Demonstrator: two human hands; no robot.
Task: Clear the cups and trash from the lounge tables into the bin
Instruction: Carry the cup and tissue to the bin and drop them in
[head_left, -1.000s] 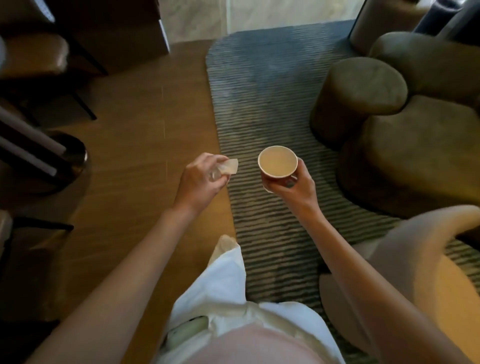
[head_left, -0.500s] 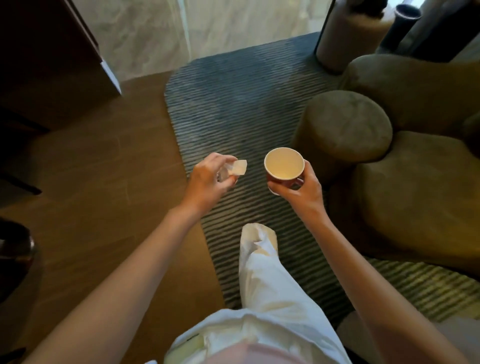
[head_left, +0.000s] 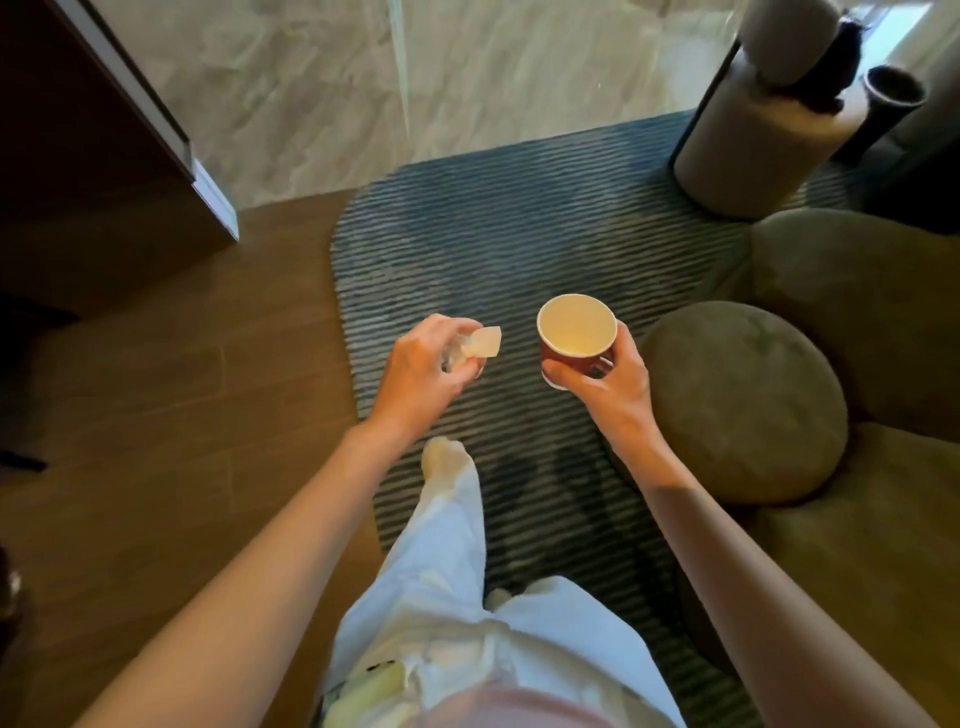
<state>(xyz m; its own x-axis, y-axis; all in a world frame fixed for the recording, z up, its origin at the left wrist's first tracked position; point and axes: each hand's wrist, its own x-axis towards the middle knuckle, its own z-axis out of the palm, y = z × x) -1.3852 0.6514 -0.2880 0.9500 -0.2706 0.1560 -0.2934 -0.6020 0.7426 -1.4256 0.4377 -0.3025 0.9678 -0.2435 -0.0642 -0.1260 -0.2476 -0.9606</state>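
Observation:
My right hand (head_left: 605, 387) holds a red paper cup (head_left: 575, 332) upright from below; its pale inside looks empty. My left hand (head_left: 428, 366) is closed around a small crumpled clear wrapper with a pale paper tab (head_left: 120, 343) sticking out toward the cup. Both hands hover side by side, a short gap apart, above a striped grey rug (head_left: 519, 234). No bin is in view.
Olive round pouf (head_left: 743, 400) and matching sofa cushions (head_left: 857, 291) close on the right. A grey cylinder stand (head_left: 748, 150) at the rug's far right corner. Dark wooden cabinet (head_left: 88, 171) at the left, wood floor (head_left: 171, 415) below it, pale stone floor (head_left: 415, 78) ahead.
I have walked forward over the rug: the pouf and sofa slid nearer on the right, the stone floor came into view. Both hands keep the same hold.

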